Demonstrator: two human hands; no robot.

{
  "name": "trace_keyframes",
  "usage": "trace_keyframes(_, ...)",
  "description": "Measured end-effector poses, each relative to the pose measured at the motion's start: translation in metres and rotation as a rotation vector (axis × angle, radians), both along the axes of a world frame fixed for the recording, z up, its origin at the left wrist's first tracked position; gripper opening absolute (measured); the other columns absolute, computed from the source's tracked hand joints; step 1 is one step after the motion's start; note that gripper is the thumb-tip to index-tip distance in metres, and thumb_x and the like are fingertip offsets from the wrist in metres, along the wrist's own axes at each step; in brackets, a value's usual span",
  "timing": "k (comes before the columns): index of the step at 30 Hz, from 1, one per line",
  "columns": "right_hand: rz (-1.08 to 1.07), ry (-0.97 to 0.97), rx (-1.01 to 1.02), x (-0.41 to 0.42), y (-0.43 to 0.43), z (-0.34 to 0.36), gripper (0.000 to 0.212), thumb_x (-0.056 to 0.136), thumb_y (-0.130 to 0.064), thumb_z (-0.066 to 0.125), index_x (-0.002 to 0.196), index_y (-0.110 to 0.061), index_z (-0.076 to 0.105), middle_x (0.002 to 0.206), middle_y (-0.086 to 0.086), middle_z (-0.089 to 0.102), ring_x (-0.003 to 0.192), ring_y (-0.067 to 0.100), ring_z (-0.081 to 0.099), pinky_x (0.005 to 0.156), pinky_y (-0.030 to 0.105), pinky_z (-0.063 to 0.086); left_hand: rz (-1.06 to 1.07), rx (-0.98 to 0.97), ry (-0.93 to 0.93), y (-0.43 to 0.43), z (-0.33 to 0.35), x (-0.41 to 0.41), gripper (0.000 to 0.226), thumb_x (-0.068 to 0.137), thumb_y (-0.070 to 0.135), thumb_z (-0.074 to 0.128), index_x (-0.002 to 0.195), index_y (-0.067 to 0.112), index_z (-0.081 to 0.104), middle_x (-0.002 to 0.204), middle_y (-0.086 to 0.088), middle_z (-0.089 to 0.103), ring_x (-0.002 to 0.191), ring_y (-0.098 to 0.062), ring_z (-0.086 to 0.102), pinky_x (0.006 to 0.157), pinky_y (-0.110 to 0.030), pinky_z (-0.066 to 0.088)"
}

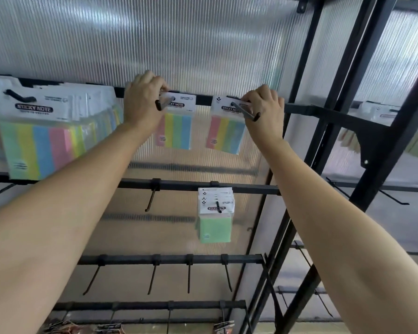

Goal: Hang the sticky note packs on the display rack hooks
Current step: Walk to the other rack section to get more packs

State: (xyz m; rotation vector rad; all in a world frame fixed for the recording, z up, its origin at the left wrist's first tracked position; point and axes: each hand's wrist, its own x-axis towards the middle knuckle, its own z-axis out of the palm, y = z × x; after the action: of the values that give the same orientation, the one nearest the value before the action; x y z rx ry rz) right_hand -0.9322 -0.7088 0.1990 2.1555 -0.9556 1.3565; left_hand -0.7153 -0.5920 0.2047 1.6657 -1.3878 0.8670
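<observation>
Both my arms reach up to the top bar (204, 100) of the black display rack. My left hand (143, 102) pinches the white header of a striped sticky note pack (176, 131) that sits on a black hook (163, 105). My right hand (266, 107) pinches the header of a second striped pack (226, 135) threaded on the neighbouring hook (245, 112). Both packs hang against the ribbed translucent back panel. A thick bunch of the same packs (44, 141) hangs on a hook at the far left.
One row down, a stack of green sticky note packs (215, 220) hangs on a hook, beside a bare hook (151, 198). Lower bars carry several bare hooks (188, 278). Black frame posts (362, 116) rise at the right, with more packs (386, 112) behind them.
</observation>
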Motion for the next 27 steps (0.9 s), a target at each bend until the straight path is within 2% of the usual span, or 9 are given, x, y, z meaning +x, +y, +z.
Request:
trace_keyframes(2,0.004,0.025,0.006,0.001,-0.002,0.004,0.016,0.090,-0.017,0.053,0.096,-0.006,0.063,0.100,0.012,0.056,0.094,0.030,0.050,0.077,0.030,0.025,-0.009,0.000,-0.008,0.002,0.002,0.001,0.015,0.083,0.014,0.058,0.091,0.001,0.061,0.096,-0.017,0.058,0.095,-0.034,0.051,0.079,-0.039,0.035)
trace_keyframes(5,0.037,0.058,0.035,0.003,-0.004,0.010,0.022,0.093,-0.027,0.052,0.096,-0.007,0.062,0.099,0.010,0.058,0.096,0.028,0.050,0.081,0.032,0.030,-0.018,0.023,0.001,0.004,0.005,0.002,0.009,0.083,0.011,0.059,0.085,0.002,0.060,0.091,-0.016,0.060,0.091,-0.033,0.052,0.078,-0.039,0.034)
trace_keyframes(9,0.041,0.136,0.089,0.004,-0.005,0.016,0.025,0.096,-0.028,0.046,0.101,-0.008,0.061,0.102,0.007,0.061,0.100,0.026,0.049,0.084,0.032,0.030,-0.031,0.085,0.032,0.003,0.007,0.004,0.014,0.087,0.013,0.058,0.088,0.000,0.063,0.094,-0.017,0.062,0.093,-0.034,0.053,0.081,-0.039,0.036)
trace_keyframes(14,0.063,0.129,0.109,0.004,0.004,0.014,0.018,0.097,-0.017,0.043,0.098,-0.007,0.058,0.097,0.007,0.065,0.094,0.026,0.050,0.080,0.031,0.028,-0.049,0.108,0.023,0.009,0.008,0.000,0.014,0.088,0.011,0.055,0.089,-0.001,0.063,0.093,-0.018,0.061,0.091,-0.035,0.053,0.080,-0.042,0.039)
trace_keyframes(19,0.092,0.088,0.116,-0.004,0.023,0.012,0.015,0.095,-0.011,0.042,0.094,-0.004,0.056,0.089,0.010,0.063,0.088,0.027,0.049,0.075,0.031,0.027,-0.089,0.065,0.028,0.026,0.006,-0.008,0.015,0.091,0.009,0.050,0.091,0.000,0.062,0.091,-0.012,0.063,0.089,-0.027,0.051,0.072,-0.031,0.031)
trace_keyframes(23,0.121,0.016,0.110,-0.012,0.041,0.009,0.014,0.092,-0.004,0.043,0.090,-0.002,0.057,0.083,0.012,0.062,0.083,0.029,0.050,0.068,0.030,0.026,-0.124,0.020,0.082,0.042,0.004,-0.019,0.015,0.093,0.012,0.050,0.089,0.002,0.061,0.084,0.000,0.053,0.083,-0.015,0.044,0.068,-0.026,0.027)
trace_keyframes(27,0.159,-0.060,0.143,-0.022,0.067,0.007,0.022,0.079,0.009,0.038,0.087,-0.002,0.056,0.082,0.012,0.062,0.080,0.030,0.051,0.060,0.031,0.029,-0.130,-0.004,0.086,0.059,0.001,-0.027,0.010,0.092,0.006,0.050,0.089,0.002,0.059,0.090,-0.007,0.060,0.088,-0.020,0.048,0.068,-0.024,0.026)
